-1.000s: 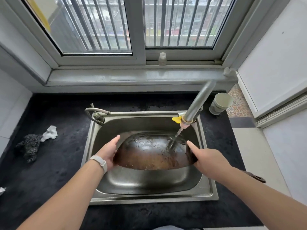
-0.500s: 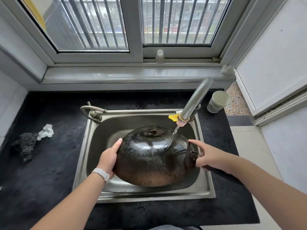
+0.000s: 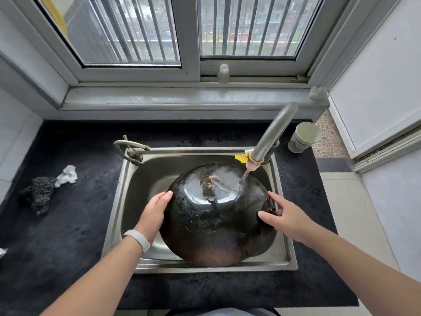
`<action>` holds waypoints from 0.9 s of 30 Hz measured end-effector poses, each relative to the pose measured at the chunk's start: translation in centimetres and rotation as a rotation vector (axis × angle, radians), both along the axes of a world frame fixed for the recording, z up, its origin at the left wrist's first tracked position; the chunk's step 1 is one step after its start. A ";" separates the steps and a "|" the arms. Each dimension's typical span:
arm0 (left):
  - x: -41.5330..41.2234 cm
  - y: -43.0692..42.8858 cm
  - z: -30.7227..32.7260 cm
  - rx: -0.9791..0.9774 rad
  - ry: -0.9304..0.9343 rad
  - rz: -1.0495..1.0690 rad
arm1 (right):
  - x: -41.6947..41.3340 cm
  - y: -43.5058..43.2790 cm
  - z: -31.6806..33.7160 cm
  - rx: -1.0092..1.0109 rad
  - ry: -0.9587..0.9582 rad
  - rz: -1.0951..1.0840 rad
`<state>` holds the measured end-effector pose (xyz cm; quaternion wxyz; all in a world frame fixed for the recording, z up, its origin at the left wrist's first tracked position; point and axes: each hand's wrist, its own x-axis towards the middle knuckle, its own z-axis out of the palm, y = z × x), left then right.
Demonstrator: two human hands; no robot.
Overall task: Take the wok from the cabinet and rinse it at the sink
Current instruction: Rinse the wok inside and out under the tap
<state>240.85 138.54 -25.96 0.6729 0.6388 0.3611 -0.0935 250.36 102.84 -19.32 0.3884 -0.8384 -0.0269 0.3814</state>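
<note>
The dark wok [image 3: 216, 215] lies upside down in the steel sink [image 3: 287, 258], its wet, blackened bottom facing me. A thin stream from the faucet [image 3: 272, 135] lands on the wok's upper right side. My left hand [image 3: 155, 210] is pressed against the wok's left edge and holds it. My right hand [image 3: 284, 215] rests on the wok's right side with the fingers spread, thumb on the dark surface. The wok's handle is hidden under my right hand and arm.
The black counter [image 3: 75, 224] surrounds the sink. A dark scrubber [image 3: 38, 197] and a white crumpled wad [image 3: 67, 175] lie at the left. A pale cup [image 3: 305, 136] stands at the back right. A second small tap [image 3: 131, 149] sits at the sink's back left corner.
The wok has turned from bowl-up to fully upside down, its bottom now under the stream. My right hand has left the handle side and spread onto the wok's outer surface.
</note>
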 end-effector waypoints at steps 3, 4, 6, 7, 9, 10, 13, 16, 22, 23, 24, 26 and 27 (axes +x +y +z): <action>1.3 -0.6 0.3 -0.029 0.068 -0.051 | -0.2 0.0 -0.2 -0.051 -0.044 0.008; 1.7 -0.9 0.3 -0.041 0.074 -0.045 | -0.3 0.0 -0.2 -0.073 -0.061 0.012; 2.0 -1.7 0.5 -0.049 0.063 -0.010 | -0.5 0.0 -0.1 -0.108 -0.098 0.024; 2.0 -2.0 0.7 -0.048 0.039 0.018 | -0.6 0.0 0.0 -0.120 -0.113 0.029; 1.8 -2.7 0.9 -0.057 -0.003 0.078 | -0.6 -0.3 0.0 -0.151 -0.137 0.041; 1.8 -3.0 0.8 -0.064 -0.008 0.095 | -0.7 -0.5 0.1 -0.169 -0.146 0.045; 1.8 -3.5 0.6 -0.070 0.001 0.084 | -1.1 -1.1 0.1 -0.187 -0.152 0.035; 2.2 -3.9 0.4 -0.093 0.027 0.058 | -1.7 -1.6 0.2 -0.189 -0.151 0.014; 3.7 -5.6 0.5 -0.094 0.027 -0.022 | -3.2 -3.5 0.3 -0.186 -0.129 -0.080; 3.8 -5.9 0.6 -0.095 0.023 -0.018 | -3.5 -3.9 0.3 -0.168 -0.109 -0.107; 3.9 -6.2 0.5 -0.095 0.019 -0.012 | -3.7 -4.4 0.3 -0.144 -0.081 -0.133; 4.0 -6.9 0.5 -0.091 0.014 -0.006 | -4.2 -5.4 0.4 -0.094 -0.003 -0.193; 4.0 -7.1 0.5 -0.087 0.014 -0.004 | -4.4 -5.8 0.4 -0.071 0.041 -0.226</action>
